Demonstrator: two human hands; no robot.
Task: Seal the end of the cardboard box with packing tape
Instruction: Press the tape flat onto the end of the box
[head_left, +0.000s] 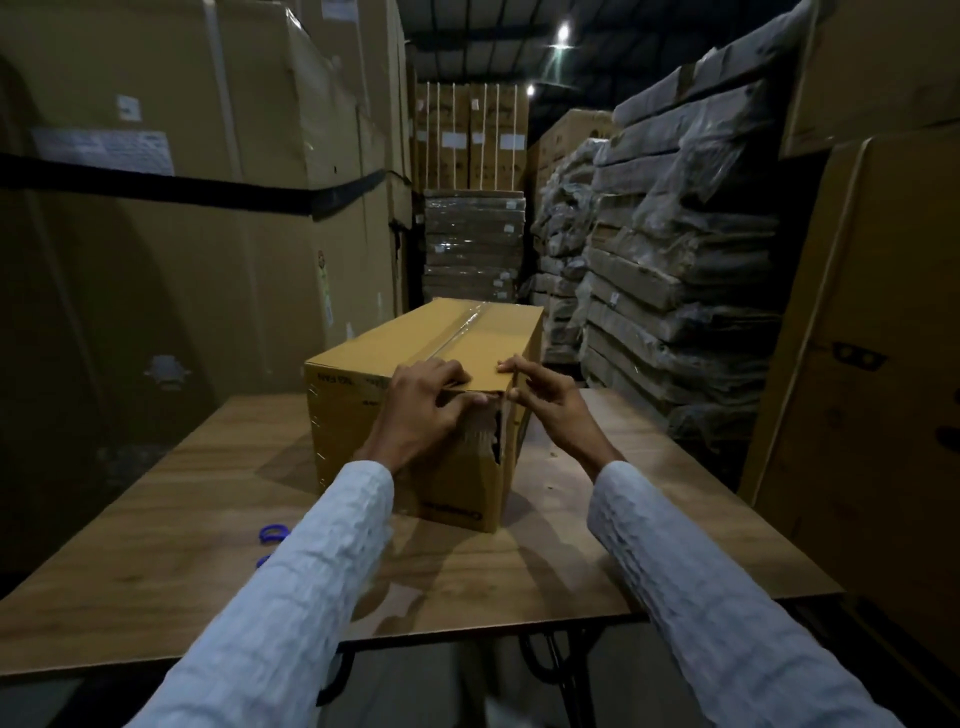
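The box sits mid-table. The left hand presses flat on tape at its near end; the right hand pinches the corner. That tape looks wrinkled, perhaps torn, so it may peel.

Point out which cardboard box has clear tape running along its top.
The small cardboard box on the wooden table, under both hands. A shiny tape strip runs along its top; the big stacked cartons behind show none.
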